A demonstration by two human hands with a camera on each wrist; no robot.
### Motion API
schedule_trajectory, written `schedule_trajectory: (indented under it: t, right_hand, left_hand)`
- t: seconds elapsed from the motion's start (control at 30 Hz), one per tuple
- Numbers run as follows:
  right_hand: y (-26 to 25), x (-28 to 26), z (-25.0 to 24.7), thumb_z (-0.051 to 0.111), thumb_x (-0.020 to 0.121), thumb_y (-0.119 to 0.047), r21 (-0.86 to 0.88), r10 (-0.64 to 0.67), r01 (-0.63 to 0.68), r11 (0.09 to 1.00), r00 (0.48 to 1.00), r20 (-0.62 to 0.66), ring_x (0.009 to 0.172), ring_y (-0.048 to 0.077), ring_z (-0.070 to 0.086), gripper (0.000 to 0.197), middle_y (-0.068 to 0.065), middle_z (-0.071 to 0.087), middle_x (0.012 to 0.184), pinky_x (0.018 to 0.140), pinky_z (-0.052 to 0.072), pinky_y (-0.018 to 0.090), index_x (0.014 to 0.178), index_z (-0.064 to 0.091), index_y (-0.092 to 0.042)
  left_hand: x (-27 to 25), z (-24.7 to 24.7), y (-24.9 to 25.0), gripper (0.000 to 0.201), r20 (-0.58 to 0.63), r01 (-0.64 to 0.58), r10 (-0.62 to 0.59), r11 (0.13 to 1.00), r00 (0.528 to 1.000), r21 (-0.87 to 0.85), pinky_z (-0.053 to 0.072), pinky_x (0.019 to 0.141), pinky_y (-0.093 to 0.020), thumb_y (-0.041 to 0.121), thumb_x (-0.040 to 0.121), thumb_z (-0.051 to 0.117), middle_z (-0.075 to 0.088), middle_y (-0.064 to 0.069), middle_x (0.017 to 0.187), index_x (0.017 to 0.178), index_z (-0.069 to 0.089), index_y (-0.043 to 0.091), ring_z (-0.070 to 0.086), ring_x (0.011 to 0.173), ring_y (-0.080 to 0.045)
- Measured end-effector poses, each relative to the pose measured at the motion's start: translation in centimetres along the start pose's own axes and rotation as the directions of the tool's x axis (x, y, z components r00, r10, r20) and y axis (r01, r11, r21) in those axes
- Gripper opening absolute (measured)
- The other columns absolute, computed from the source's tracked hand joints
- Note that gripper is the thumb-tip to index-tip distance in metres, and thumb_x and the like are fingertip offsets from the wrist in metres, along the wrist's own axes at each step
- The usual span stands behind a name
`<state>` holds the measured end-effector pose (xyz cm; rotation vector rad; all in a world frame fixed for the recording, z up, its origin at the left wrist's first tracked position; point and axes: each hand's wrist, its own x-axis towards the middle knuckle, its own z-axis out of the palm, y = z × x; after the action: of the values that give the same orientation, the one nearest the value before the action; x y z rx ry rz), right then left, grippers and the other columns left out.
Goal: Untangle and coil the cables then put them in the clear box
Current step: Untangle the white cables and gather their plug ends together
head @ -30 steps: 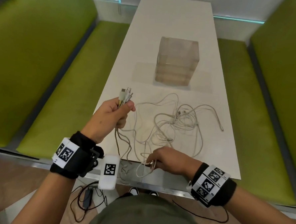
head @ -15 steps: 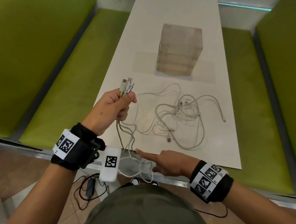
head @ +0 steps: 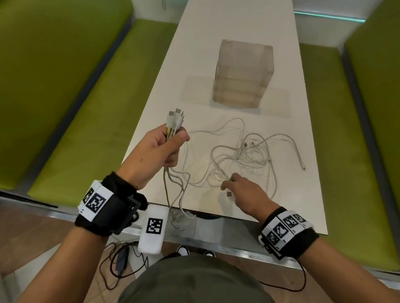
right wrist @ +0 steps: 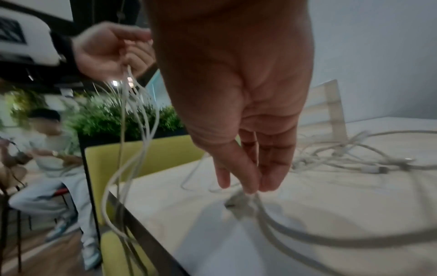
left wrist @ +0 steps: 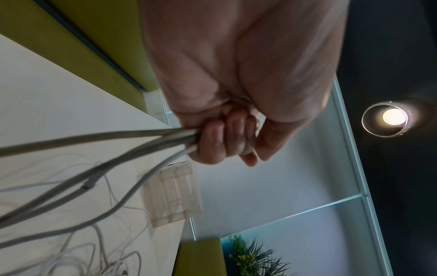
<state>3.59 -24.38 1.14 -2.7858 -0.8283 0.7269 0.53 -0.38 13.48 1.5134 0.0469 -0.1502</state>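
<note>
Several white cables (head: 241,154) lie tangled on the white table (head: 237,24). My left hand (head: 164,149) is raised over the table's left edge and grips a bundle of cable ends (left wrist: 141,147); their plugs (head: 175,119) stick up above the fist. The strands hang down past the near edge. My right hand (head: 243,191) reaches to the tangle's near side. Its nearly straight fingertips (right wrist: 250,186) pinch one cable just behind its plug (right wrist: 234,201), slightly off the table. The clear box (head: 243,74) stands farther back, apart from both hands.
Green benches (head: 79,120) run along both sides of the table. Loose cable loops (head: 178,216) dangle over the near edge. A black adapter and lead (head: 122,259) lie on the floor. A seated person (right wrist: 54,149) and plants (right wrist: 113,115) are beyond the left bench.
My right hand has left the table's near edge and gone forward to the plug beside the tangle. My left hand keeps the bundle raised in the same place.
</note>
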Motion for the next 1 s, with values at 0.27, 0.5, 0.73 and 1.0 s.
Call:
schedule_trajectory:
  t: [0.27,0.5,0.73,1.0]
  right_hand:
    - [1.9,0.8,-0.2,0.054,0.092,-0.011,0.133,-0.039,0.052,0.990,0.994,-0.104,0.090,0.023,0.056,0.015,0.007,0.051,0.107,0.070,0.041,0.027,0.104,0.063,-0.010]
    - [3.2,0.9,-1.7,0.054,0.091,-0.016,0.244,0.119,-0.082,0.966,0.983,-0.142,0.087,0.021,0.058,0.016,0.006,0.057,0.101,0.075,0.045,0.030,0.103,0.062,-0.012]
    - [1.8,2.4,-1.4,0.067,0.080,-0.042,0.131,0.161,-0.158,0.979,0.987,-0.011,0.085,0.022,0.057,0.033,0.001,0.059,0.094,0.065,0.038,0.031,0.098,0.054,-0.018]
    - [1.6,3.2,-2.2,0.064,0.083,-0.022,0.072,0.177,-0.181,0.981,0.982,0.063,0.089,0.021,0.057,0.013,0.003,0.060,0.102,0.069,0.041,0.028,0.094,0.060,-0.015]
  left_hand:
    - [0.3,0.4,-0.8,0.015,0.014,0.032,-0.031,0.995,0.999,-0.092,0.028,0.049,-0.020,0.023,0.090,0.046,0.030,0.008,0.057,0.088,0.055,0.011,0.025,0.049,-0.009]
    - [0.5,0.4,-1.1,0.017,0.000,0.035,-0.035,0.996,0.999,-0.078,0.029,0.051,-0.021,0.026,0.089,0.047,0.031,0.007,0.059,0.088,0.054,0.011,0.027,0.051,-0.010]
    - [0.6,0.7,-0.8,0.014,0.021,0.055,-0.054,0.997,0.998,-0.051,0.029,0.052,-0.022,0.025,0.087,0.049,0.032,0.009,0.058,0.086,0.052,0.012,0.028,0.051,-0.010]
    - [0.3,0.5,-0.7,0.013,0.025,0.048,-0.047,0.998,0.999,-0.040,0.028,0.052,-0.022,0.026,0.087,0.050,0.032,0.010,0.057,0.084,0.051,0.013,0.027,0.051,-0.009]
